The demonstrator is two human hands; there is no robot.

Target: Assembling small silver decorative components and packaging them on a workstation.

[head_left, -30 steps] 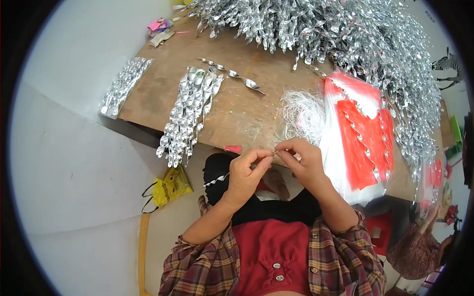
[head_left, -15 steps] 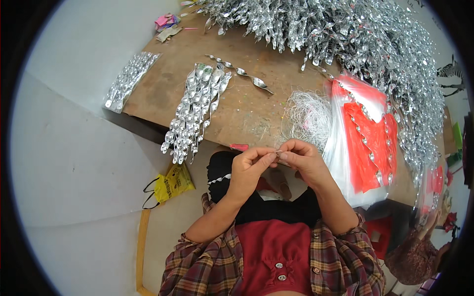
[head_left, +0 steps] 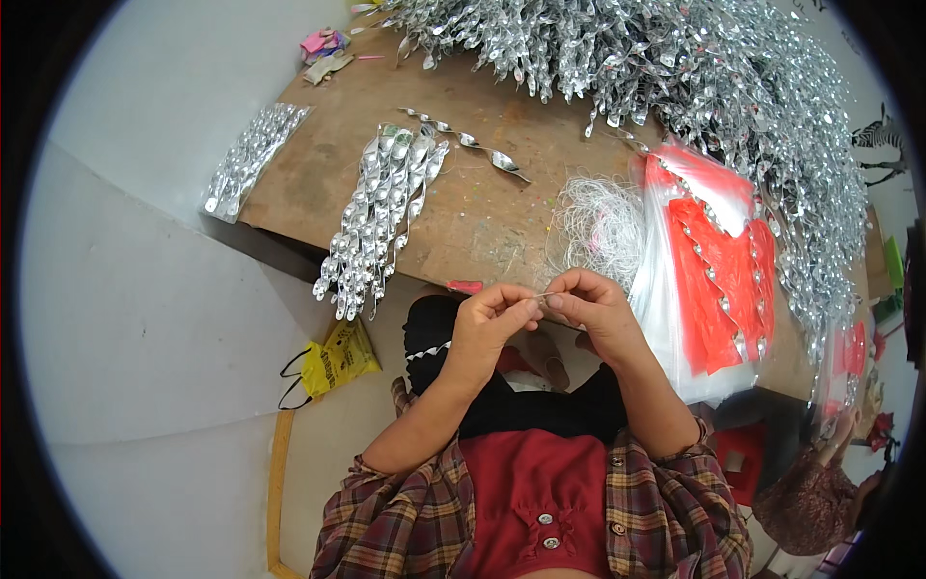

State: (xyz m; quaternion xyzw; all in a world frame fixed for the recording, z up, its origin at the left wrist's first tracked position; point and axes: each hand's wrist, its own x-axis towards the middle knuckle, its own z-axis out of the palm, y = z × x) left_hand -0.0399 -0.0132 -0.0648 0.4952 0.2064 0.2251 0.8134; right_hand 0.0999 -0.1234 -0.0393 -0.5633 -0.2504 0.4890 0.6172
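Just in front of the table edge, my left hand (head_left: pixel 479 333) and my right hand (head_left: pixel 606 314) are raised close together, both in a fingertip pinch. A short stretch of thin pale string (head_left: pixel 543 295) spans the small gap between the fingertips; its ends are hidden. A silver twisted strip (head_left: pixel 427 352) lies across my dark lap, left of my left hand. Beyond my right hand, a tangle of silvery-white string (head_left: pixel 600 230) rests on the table.
Silver spiral strips (head_left: pixel 371 227) overhang the brown table (head_left: pixel 482 227). One strip (head_left: pixel 468 140) lies behind; a packed bundle (head_left: pixel 256 159) sits left. Red-and-clear plastic bags (head_left: pixel 709 280) and a large silver heap (head_left: pixel 656 77) fill the right. A person (head_left: pixel 805 502) is at lower right.
My fingertips have drawn slightly apart, so more of the thin string shows between them. The view has shifted very slightly; the things on the table stay where they were.
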